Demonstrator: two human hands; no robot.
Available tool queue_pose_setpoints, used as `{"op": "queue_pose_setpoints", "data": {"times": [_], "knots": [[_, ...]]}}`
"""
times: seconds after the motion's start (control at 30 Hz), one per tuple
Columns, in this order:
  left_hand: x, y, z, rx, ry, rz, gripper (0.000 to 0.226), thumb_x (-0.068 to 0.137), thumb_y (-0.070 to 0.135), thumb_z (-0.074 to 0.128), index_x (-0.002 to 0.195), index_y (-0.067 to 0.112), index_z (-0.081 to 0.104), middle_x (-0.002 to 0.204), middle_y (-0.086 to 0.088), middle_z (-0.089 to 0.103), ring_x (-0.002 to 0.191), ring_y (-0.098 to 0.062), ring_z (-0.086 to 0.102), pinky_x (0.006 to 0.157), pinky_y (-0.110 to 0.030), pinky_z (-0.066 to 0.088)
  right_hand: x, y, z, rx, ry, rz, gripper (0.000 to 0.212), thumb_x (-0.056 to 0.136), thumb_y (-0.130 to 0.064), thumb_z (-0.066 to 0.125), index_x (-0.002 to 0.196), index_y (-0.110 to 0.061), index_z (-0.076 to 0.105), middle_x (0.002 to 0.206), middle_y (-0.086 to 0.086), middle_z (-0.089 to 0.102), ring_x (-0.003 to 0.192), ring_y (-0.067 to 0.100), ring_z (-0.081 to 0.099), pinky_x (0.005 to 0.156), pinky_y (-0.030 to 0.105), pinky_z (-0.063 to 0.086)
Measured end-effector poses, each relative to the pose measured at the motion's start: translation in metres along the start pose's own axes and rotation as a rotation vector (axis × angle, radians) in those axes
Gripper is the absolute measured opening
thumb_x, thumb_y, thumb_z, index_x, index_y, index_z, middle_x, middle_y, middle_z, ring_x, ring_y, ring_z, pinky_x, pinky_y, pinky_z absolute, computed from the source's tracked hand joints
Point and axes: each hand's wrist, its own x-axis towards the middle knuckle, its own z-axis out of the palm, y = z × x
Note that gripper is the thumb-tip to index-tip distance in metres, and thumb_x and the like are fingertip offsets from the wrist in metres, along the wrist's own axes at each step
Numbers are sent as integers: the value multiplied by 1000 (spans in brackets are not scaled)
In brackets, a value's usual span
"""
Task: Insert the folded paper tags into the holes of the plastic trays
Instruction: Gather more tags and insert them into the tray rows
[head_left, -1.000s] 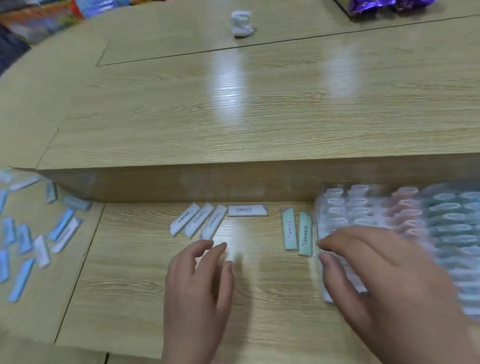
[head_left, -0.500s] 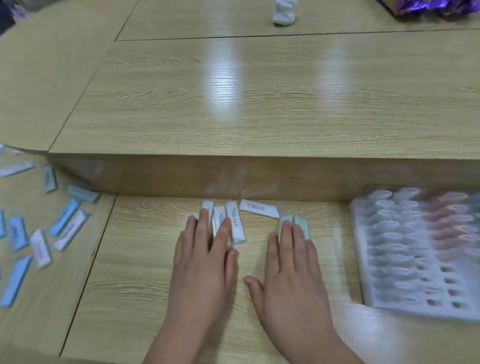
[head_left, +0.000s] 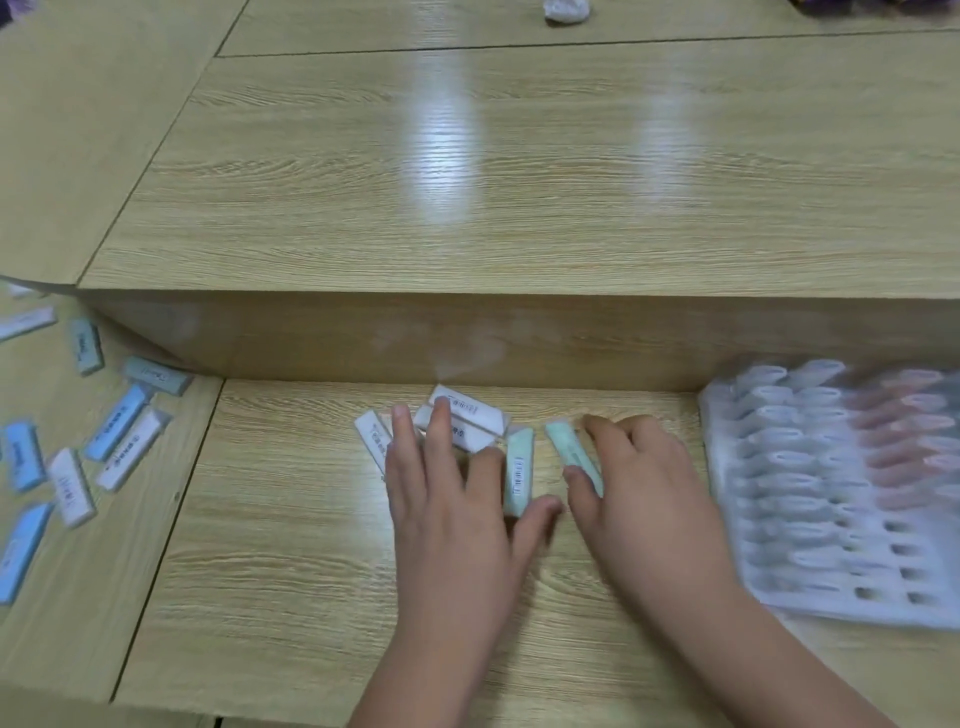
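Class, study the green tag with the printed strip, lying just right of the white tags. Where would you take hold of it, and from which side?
Probably pinch the green tag across its two long edges, about mid-length, coming down from above. It lies flat on the desk, long and narrow, so only the thin edges offer a grip; the left hand crowds its near end.

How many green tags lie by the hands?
2. One green tag lies beside the left hand; the other green tag sits partly under the right hand. Others may be hidden.
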Motion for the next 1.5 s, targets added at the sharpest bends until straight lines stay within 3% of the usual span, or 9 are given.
{"op": "queue_pose_setpoints", "data": {"times": [0.17, 0.33, 0.53, 0.67, 0.87, 1.07, 1.27, 1.37, 1.5], "knots": [[1, 17, -5, 8, -8, -108, 20, 77, 23, 81, 91, 12, 71, 136, -17, 54, 139, -42, 37, 104, -56, 40, 4, 2, -17, 3, -52, 7, 16, 84, -17, 57, 98, -25, 58, 92, -6, 55, 90, 21, 55, 66, 30, 37], [-7, 37, -20, -19, 34, -74, 20, 76, 8, 79, 88, 18, 66, 84, -1, 63, 77, -30, 58, 64, -40, 45, -14, 14, -38, 307, -48, 9, 19, 81, -25, 61, 94, -33, 50, 85, -16, 58, 75, 6, 57, 60, 28, 40], [-22, 87, -39, -339, 71, -106, 53, 92, 24, 52, 142, 41, 42, 108, 17, 48, 88, -4, 54, 66, -16, 42, -42, 47, -100, 806, 71, -36, 53, 78, -32, 59, 123, -59, 51, 105, -26, 56, 70, 1, 71, 56, 17, 50], [-18, 136, -48, -718, -62, -136, 62, 91, 27, 49, 139, 64, 33, 111, 30, 46, 84, 1, 56, 71, -16, 45, -48, 103, -130, 923, 175, -9, 36, 83, -22, 71, 110, -45, 65, 77, -16, 61, 61, 2, 69, 44, 8, 40], [-12, 196, -39, -915, -234, -62, 52, 85, 28, 48, 122, 64, 48, 106, 18, 62, 77, -12, 64, 59, -26, 53, -53, 187, -156, 824, 274, 32, 25, 83, -29, 69, 101, -46, 65, 72, -12, 66, 67, 3, 63, 63, 10, 43], [-15, 239, -19, -875, -44, 44, 24, 87, 29, 64, 101, 49, 60, 91, 15, 65, 82, -8, 65, 58, -8, 47, -63, 239, -176, 776, 341, 130, 13, 86, -36, 70, 94, -45, 66, 65, -21, 67, 52, 1, 61, 44, 8, 41], [-16, 276, 4, -864, 11, 97, 13, 87, 39, 63, 99, 42, 67, 93, 17, 72, 84, -9, 69, 70, -11, 49, -70, 277, -176, 788, 319, 167, 12, 88, -33, 70, 96, -41, 64, 71, -10, 72, 51, 16, 62, 43, 31, 51], [-17, 287, 9, -843, 41, 134, 15, 88, 36, 64, 100, 44, 68, 99, 15, 70, 87, -13, 70, 74, -14, 51, -68, 286, -175, 687, 323, 103, 16, 84, -29, 72, 92, -41, 66, 86, -28, 68, 63, -5, 63, 48, 6, 40], [-17, 301, 15, -749, 97, 250, 13, 89, 29, 66, 99, 37, 69, 98, 18, 67, 86, -6, 68, 74, -8, 48, -64, 295, -166, 611, 300, 63, 24, 81, -16, 74, 90, -37, 66, 92, -28, 65, 62, -9, 59, 56, 3, 39]]}}
